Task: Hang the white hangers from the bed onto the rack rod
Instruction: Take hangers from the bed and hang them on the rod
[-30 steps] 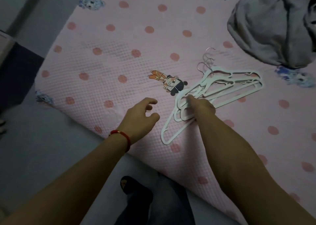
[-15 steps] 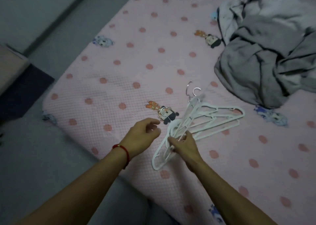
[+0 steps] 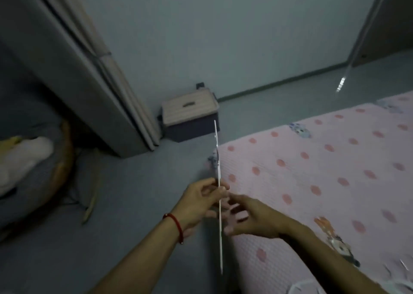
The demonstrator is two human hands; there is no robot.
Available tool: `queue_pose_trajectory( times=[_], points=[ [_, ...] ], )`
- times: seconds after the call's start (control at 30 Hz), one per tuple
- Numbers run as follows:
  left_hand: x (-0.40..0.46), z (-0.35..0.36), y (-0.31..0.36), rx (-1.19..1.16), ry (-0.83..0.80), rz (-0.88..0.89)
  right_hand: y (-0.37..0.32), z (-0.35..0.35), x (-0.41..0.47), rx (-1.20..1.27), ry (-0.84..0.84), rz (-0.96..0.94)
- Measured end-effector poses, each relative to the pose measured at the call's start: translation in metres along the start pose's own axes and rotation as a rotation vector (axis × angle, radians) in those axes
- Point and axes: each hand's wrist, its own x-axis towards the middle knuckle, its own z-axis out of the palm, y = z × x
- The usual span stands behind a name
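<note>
your left hand (image 3: 197, 201) pinches a white hanger (image 3: 219, 182) seen edge-on, a thin upright line running from 12 to 6 o'clock off the bed's (image 3: 312, 170) corner. your right hand (image 3: 252, 218), just at 3 o'clock of the hanger, has fingers spread and relaxed, holding nothing. more white hangers (image 3: 312, 287) peek in at the bottom edge, around 5 o'clock. a lidded storage box (image 3: 190, 112) sits on the floor at 12 o'clock, beside a wardrobe (image 3: 73, 70).
</note>
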Motion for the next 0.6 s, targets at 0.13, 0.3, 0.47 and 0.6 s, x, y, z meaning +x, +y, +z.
queue_pose_trajectory(
  times=[0.13, 0.3, 0.47, 0.6],
  points=[
    [-0.069, -0.093, -0.009, -0.104, 0.223, 0.052, -0.115, 0.013, 0.045, -0.194, 0.269, -0.394],
    [-0.171, -0.187, -0.037, -0.180, 0.451, 0.095, -0.262, 0.120, 0.091, -0.372, 0.031, -0.851],
    [-0.285, -0.256, -0.080, -0.240, 0.654, 0.169, -0.340, 0.253, 0.109, -0.411, -0.126, -1.030],
    [-0.373, -0.293, -0.122, -0.304, 0.790, 0.201, -0.382, 0.358, 0.099, -0.370, -0.239, -1.098]
  ],
)
